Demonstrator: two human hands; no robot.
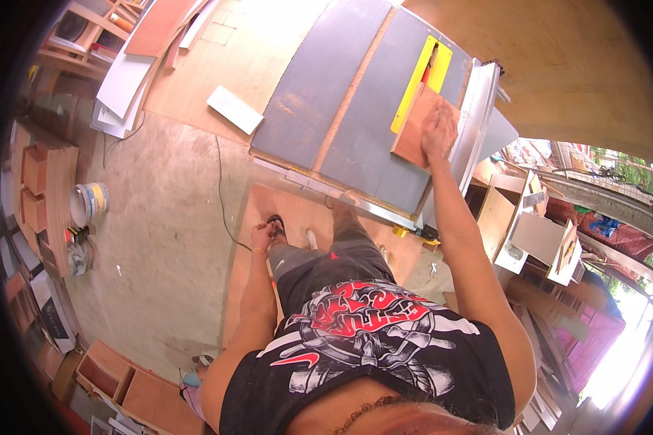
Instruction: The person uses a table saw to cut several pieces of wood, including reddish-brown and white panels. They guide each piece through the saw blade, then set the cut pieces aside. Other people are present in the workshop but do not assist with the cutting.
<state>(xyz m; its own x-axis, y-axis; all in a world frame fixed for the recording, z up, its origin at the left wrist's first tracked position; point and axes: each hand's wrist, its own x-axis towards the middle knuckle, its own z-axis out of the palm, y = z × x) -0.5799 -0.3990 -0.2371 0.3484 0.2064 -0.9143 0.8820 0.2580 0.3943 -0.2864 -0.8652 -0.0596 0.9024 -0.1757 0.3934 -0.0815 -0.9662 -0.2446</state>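
My right hand (440,133) lies flat on a reddish-brown wooden board (412,134), fingers stretched out over its right part. The board rests on the grey top of a table saw (370,138), alongside the metal fence (475,116), and covers part of the yellow insert plate (406,98). Beyond the board's far edge, a red piece and the slot (428,67) show in that plate; the blade itself is hard to make out. My left hand (263,235) hangs low beside my leg, away from the saw, its fingers loosely curled with nothing visible in them.
A white strip of board (235,110) lies left of the saw on a plywood surface (189,94). Stacked panels (134,80) stand farther left. A dark cable (221,188) runs across the floor. A bucket (89,203) stands at left; wooden boxes (152,399) sit behind me, cabinet parts (537,235) at right.
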